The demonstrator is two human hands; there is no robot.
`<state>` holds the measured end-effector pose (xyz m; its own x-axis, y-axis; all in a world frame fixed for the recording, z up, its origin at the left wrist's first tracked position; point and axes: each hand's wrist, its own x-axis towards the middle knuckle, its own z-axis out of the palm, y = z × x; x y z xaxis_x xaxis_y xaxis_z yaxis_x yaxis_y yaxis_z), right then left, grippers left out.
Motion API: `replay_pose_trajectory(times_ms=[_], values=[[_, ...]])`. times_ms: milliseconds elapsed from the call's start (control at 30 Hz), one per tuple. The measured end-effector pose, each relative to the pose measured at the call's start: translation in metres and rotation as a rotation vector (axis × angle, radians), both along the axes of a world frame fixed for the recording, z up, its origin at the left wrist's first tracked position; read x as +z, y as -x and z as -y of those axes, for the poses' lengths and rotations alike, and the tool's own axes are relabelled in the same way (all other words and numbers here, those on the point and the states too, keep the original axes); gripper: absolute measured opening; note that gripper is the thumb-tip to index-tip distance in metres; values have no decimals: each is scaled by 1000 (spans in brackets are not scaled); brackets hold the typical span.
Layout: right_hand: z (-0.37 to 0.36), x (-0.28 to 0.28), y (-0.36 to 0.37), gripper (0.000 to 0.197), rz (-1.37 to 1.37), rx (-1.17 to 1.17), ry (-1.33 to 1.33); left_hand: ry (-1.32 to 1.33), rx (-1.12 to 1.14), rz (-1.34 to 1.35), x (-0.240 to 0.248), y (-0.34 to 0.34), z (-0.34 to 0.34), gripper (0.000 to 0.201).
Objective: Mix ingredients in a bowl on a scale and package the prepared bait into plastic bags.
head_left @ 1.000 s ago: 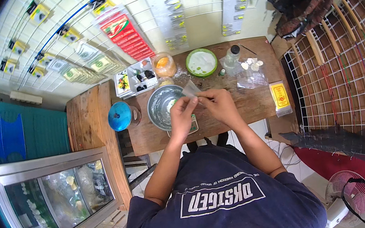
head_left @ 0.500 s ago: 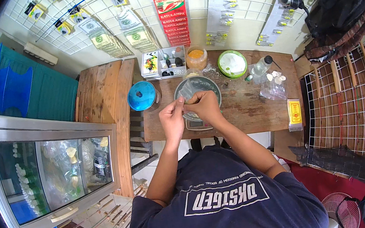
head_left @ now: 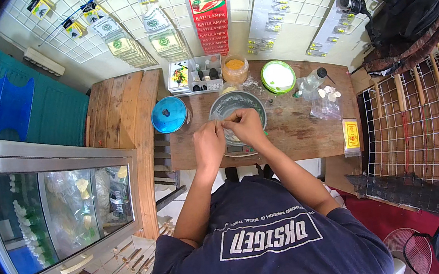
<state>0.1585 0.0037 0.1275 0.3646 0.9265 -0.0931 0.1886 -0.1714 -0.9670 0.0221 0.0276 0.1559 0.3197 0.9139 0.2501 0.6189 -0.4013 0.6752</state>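
Note:
Both hands meet over the near half of a grey bowl (head_left: 250,95), which rests on a kitchen scale (head_left: 240,151) at the table's front. My left hand (head_left: 209,143) is closed, its fingertips pinched close against those of the right. My right hand (head_left: 246,127) pinches too, thumb and index finger together. Between them is a clear plastic bag (head_left: 220,113), thin and mostly covered by the fingers. Some pale material lies in the bowl, partly hidden behind the hands.
Around the bowl stand a blue-lidded container (head_left: 169,114), a white divided box (head_left: 212,87), a jar of orange powder (head_left: 235,69), a green tub of white powder (head_left: 278,76) and a clear bottle (head_left: 310,83). White pieces (head_left: 329,93) and a yellow packet (head_left: 350,134) lie rightward. A glass-doored cabinet (head_left: 63,213) stands left.
The clear bag stood up visibly above my fingers before and shows far less now. My left hand has rotated, its back turned up and the thumb hidden. Both hands remain over the bowl.

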Motion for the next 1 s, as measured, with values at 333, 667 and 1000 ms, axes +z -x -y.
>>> replay_pose_trajectory(times_ms=[333, 667, 1000], values=[[13, 5, 1, 9, 472, -109, -136, 35, 42, -23, -14, 12, 7, 11], [10, -4, 20, 17, 641, 186, -231, 73, 90, 104, 5, 12, 13, 12], [3, -28, -5, 35, 378, 202, 87, 139, -152, -16, 6, 5, 17, 27]])
